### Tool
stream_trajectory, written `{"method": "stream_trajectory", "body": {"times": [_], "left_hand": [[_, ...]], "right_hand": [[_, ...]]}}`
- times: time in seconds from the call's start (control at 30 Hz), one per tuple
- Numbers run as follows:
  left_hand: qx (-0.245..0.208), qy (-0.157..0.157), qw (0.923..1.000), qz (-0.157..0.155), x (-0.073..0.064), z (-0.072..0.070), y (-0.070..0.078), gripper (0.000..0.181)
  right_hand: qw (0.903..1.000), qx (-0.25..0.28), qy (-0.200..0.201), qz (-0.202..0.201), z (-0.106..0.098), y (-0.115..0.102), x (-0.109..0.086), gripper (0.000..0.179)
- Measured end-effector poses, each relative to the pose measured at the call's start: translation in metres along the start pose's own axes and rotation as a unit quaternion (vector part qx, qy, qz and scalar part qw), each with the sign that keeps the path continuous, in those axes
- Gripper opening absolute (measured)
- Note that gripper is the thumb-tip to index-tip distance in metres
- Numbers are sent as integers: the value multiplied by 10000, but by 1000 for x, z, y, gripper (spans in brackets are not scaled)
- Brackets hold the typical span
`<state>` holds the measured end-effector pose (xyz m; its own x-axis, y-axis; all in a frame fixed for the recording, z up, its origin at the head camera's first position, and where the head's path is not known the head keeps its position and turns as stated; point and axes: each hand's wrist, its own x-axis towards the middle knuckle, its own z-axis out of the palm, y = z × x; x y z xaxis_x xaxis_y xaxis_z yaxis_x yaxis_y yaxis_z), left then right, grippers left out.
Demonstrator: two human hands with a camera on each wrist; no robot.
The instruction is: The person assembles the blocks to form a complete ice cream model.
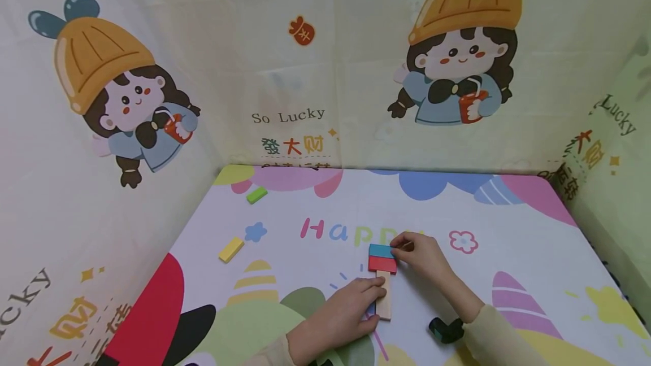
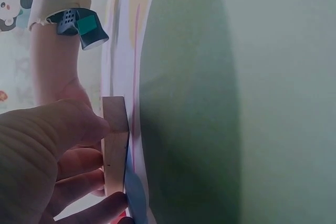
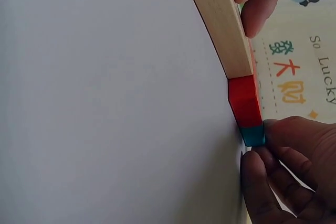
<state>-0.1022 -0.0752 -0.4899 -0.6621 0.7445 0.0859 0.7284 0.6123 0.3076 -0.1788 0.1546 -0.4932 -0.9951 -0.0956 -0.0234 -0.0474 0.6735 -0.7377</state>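
Overall, printed cloth (image 1: 358,78) is hanging across the upper frame, while a patterned desk (image 1: 386,205) is filling much of the lower half. At lower centre, the left hand (image 1: 343,309) is bending its fingers over a plain wooden block (image 1: 384,308), with the thumb touching it too. To its right, the right hand (image 1: 424,256) is holding its fingers narrow, pinching the right end of a blue block (image 1: 380,251). A red block (image 1: 381,265) is lying between the two, touching both in a line. Farther left, a yellow block (image 1: 231,249) is lying tilted, and a green block (image 1: 256,195) is resting above it, well apart from the line.
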Motion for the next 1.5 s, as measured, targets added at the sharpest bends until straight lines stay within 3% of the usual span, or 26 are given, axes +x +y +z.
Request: {"method": "stream_trajectory", "body": {"times": [0.4, 0.57, 0.7, 0.83, 0.93, 1.13, 1.33, 1.5], "left_hand": [[-44, -149, 9999, -19, -4, 2, 0, 47], [-77, -281, 9995, -77, -9, 0, 2, 51], [-90, -334, 9993, -152, -13, -3, 3, 52], [35, -288, 9993, -240, -19, -7, 0, 51], [142, -261, 9990, -328, -25, -9, -5, 48], [302, -324, 9975, -555, -35, -15, -19, 42], [329, -402, 9946, -903, -48, -27, -41, 39], [403, -73, 9926, -1145, -66, -37, -66, 32]], "right_hand": [[10000, 56, 8, 30, -1, -1, -3, 17], [9998, 85, 28, -196, -3, -7, -11, 20], [9981, -121, -45, -604, -4, -14, -23, 21], [9897, -724, -71, -1230, -4, -19, -35, 23], [9780, -1168, -194, -1720, -3, -22, -42, 29], [9545, -1557, -542, -2485, -2, -21, -51, 42], [9446, -1834, -727, -2623, -1, -13, -53, 48], [9414, -1867, -877, -2670, -3, -11, -53, 49]]}}
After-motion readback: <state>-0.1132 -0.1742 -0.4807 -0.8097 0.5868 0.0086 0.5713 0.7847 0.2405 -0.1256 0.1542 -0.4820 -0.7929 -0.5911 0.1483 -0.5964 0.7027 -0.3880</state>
